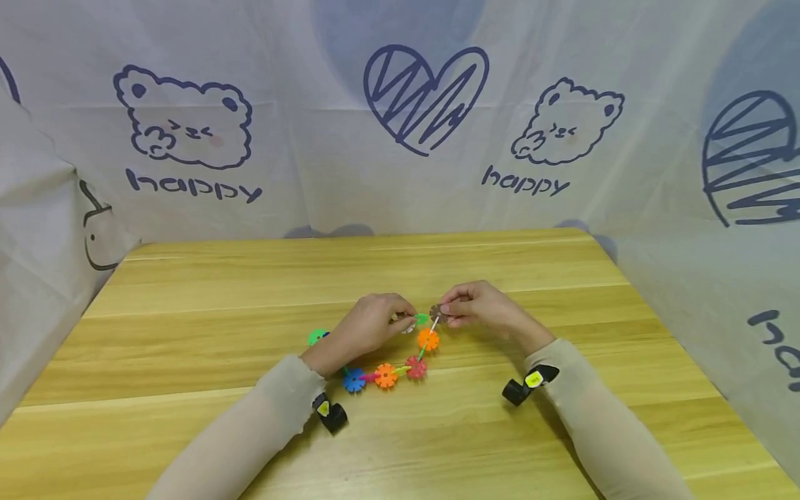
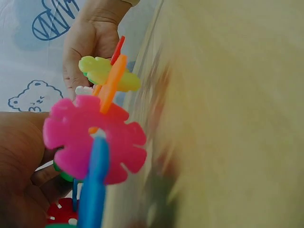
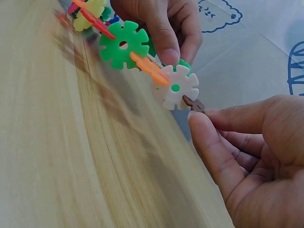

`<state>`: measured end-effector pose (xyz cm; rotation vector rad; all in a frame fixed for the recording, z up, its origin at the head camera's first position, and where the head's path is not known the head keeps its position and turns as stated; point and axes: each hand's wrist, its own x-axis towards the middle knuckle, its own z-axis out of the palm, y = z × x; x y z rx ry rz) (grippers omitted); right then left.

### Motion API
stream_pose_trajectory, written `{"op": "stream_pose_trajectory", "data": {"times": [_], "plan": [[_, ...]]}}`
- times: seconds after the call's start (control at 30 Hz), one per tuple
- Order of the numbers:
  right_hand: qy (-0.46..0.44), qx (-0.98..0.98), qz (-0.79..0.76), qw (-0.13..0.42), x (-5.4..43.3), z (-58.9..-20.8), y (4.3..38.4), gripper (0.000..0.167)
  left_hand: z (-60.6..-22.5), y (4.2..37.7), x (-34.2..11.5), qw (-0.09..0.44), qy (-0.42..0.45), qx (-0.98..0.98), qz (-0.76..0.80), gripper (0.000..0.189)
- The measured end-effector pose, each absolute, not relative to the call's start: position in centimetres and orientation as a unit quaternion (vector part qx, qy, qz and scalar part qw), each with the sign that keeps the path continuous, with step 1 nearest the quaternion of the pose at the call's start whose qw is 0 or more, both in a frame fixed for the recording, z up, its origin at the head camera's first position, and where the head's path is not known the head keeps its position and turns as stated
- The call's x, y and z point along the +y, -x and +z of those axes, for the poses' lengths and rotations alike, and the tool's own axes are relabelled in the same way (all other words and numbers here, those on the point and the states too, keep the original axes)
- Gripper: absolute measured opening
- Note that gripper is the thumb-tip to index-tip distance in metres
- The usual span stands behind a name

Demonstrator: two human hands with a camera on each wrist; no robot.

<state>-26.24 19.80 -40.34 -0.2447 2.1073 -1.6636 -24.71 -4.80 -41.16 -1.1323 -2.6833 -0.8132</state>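
Observation:
A ring-like chain of colourful notched plastic discs, slotted into one another, hangs between the two hands. My right hand (image 1: 490, 310) pinches a brown snowflake disc (image 1: 435, 314) between thumb and fingers. In the right wrist view, that brown disc meets the edge of a white disc (image 3: 176, 85). My left hand (image 1: 371, 323) pinches the chain beside a bright green disc (image 1: 422, 319); which disc its fingertips hold is partly hidden. Orange (image 1: 428, 339), red (image 1: 416, 367) and blue (image 1: 354, 380) discs hang nearer the person. A pink disc (image 2: 90, 137) fills the left wrist view's foreground.
The wooden table (image 1: 187, 305) lies beneath the hands and chain. White cloth (image 1: 300, 139) with bear and heart drawings stands behind and at the sides. Each wrist wears a black strap with a small camera (image 1: 516, 392).

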Motion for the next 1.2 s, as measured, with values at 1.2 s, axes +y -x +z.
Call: {"op": "stream_pose_trajectory", "data": {"times": [1.2], "plan": [[0.053,0.742,-0.65,0.154,17.5,-39.5,24.8,0.015,-41.5,24.0,-4.4,0.179,0.378,-0.843,-0.34,0.007]]}}
